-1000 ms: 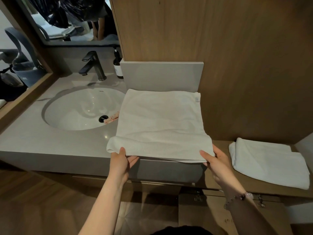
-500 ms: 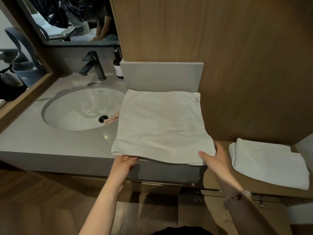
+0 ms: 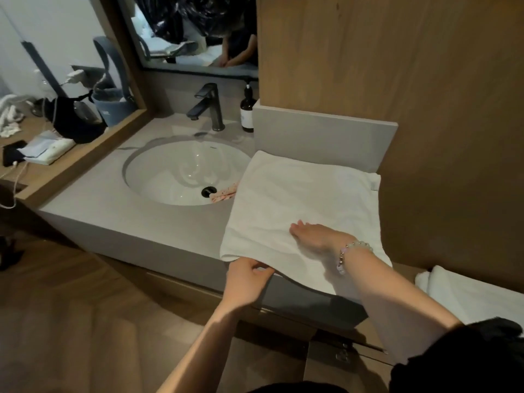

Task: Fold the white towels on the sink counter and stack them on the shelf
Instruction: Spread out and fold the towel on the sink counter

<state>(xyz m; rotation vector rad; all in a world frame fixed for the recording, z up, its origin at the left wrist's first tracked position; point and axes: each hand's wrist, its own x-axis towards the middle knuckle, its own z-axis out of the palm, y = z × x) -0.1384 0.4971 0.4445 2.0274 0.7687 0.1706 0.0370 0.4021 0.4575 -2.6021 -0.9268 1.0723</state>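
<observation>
The grey stone tabletop (image 3: 113, 199) bore a spread white cloth towel (image 3: 306, 194) overhanging its front edge, a black metal faucet (image 3: 211, 110) and a dark pump bottle (image 3: 247, 109), while the low wooden shelf (image 3: 404, 272) held a folded white towel (image 3: 467, 296).

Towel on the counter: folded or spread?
Folded: towel shows a doubled near-left edge, pinched by the left hand; right hand lies flat on top.

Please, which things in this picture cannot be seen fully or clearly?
All head view.
1. Folded towel: cut off by the right edge and the sleeve.
2. Towel: near right corner behind the right arm.
3. Pink item in the sink: half under the towel, unidentifiable.
4. Bottle label: too small to read.
</observation>
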